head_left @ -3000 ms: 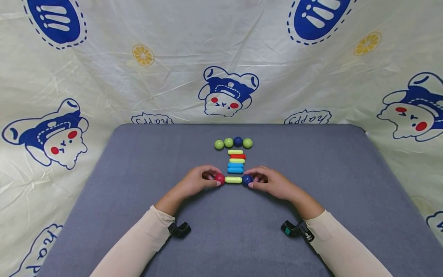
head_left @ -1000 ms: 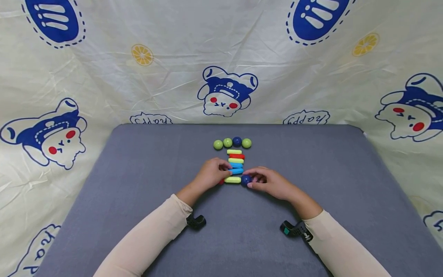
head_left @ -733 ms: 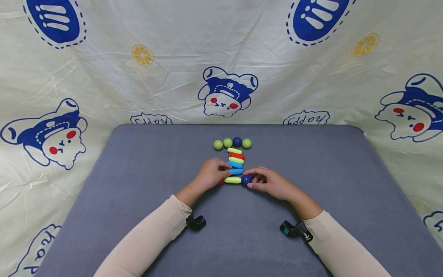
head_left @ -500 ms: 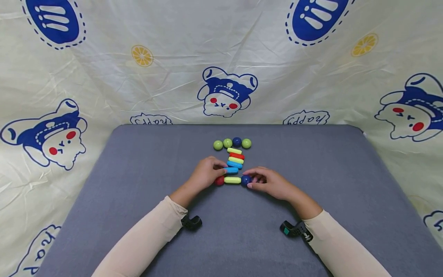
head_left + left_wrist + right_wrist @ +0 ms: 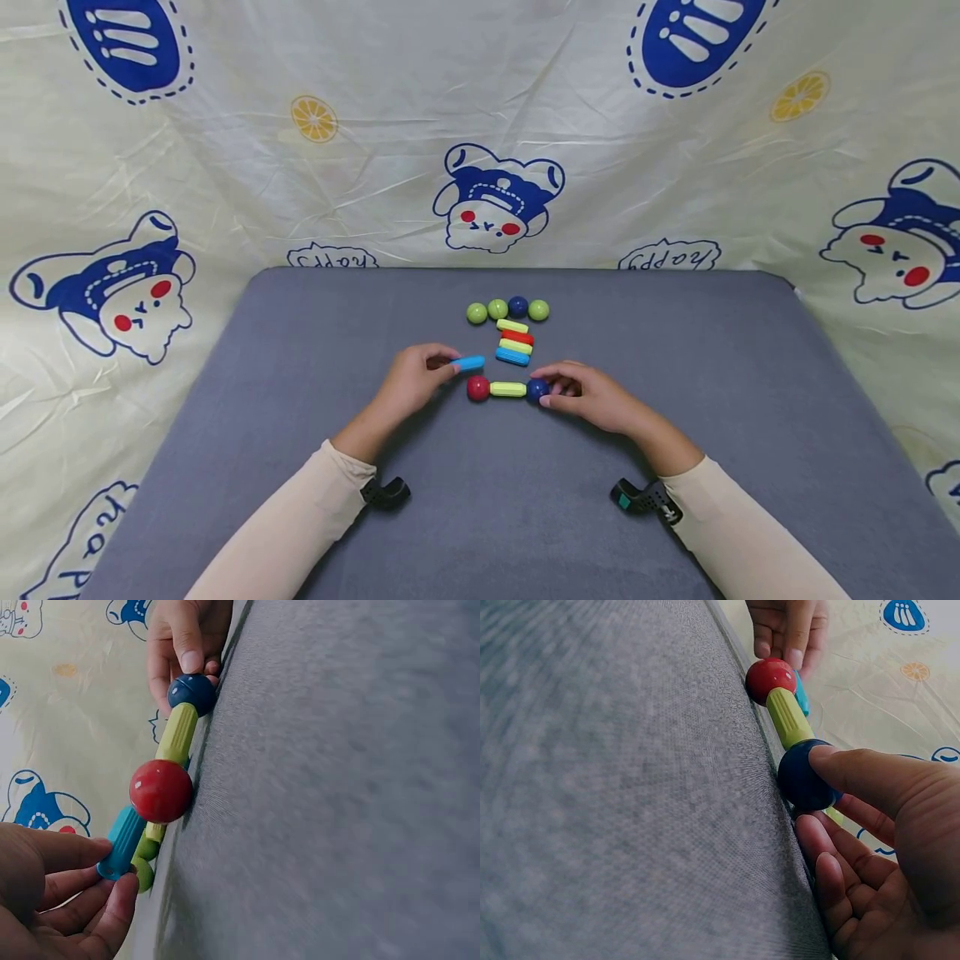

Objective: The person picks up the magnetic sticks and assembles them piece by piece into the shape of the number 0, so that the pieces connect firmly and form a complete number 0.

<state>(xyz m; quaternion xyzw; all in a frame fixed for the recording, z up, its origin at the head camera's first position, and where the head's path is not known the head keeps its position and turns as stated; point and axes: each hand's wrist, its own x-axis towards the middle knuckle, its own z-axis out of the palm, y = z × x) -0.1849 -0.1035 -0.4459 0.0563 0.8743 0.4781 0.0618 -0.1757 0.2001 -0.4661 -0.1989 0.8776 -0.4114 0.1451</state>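
My left hand (image 5: 411,379) pinches one end of a light blue stick (image 5: 470,363) between thumb and fingers, beyond and left of the red ball (image 5: 478,388). A yellow-green stick (image 5: 507,389) joins the red ball to a dark blue ball (image 5: 537,390). My right hand (image 5: 596,398) grips that blue ball with thumb and fingers. In the left wrist view the light blue stick (image 5: 122,844) is close to the red ball (image 5: 161,791); whether they touch I cannot tell. The right wrist view shows my thumb on the blue ball (image 5: 807,775).
Beyond the joined piece lie another light blue stick (image 5: 512,357), a red stick (image 5: 517,337) and two yellow-green sticks, stacked in a column. Behind them several balls form a row, green ones (image 5: 476,313) and a dark blue one (image 5: 518,307). A printed cloth hangs behind the grey table (image 5: 345,308).
My left hand let go of the red ball, took the nearest light blue stick from the column and moved it left. The remaining column sticks tilted slightly. My right hand stayed on the blue ball.
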